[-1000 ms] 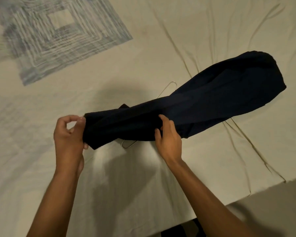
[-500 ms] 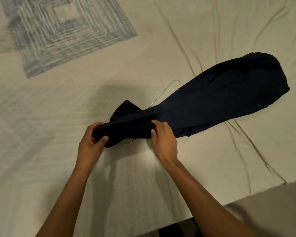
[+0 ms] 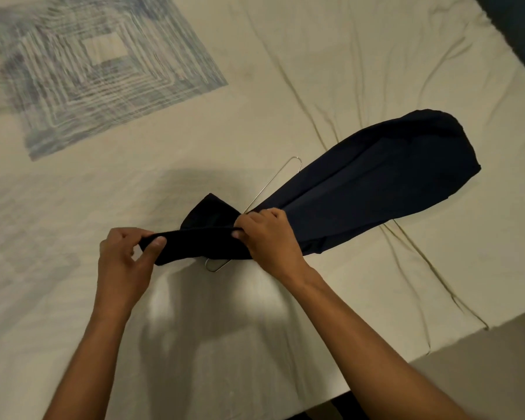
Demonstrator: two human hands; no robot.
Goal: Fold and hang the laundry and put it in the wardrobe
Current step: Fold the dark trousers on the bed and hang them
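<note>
Garment [image 3: 361, 186]: dark, long, lying across the bed [image 3: 255, 328], over a wire hanger [image 3: 273, 183]. Left hand [image 3: 125, 262] pinches the narrow end; right hand [image 3: 267, 237] grips the cloth mid-length, beside the hanger. Risk, as judged: pulling the cloth may drag the hanger askew or bunch the fabric, leaving it crooked once hung.

A bedroom in a home: a bed [image 3: 331, 71] covered with a creased cream sheet bearing a blue square print [image 3: 97, 68], laundry lying on it.
</note>
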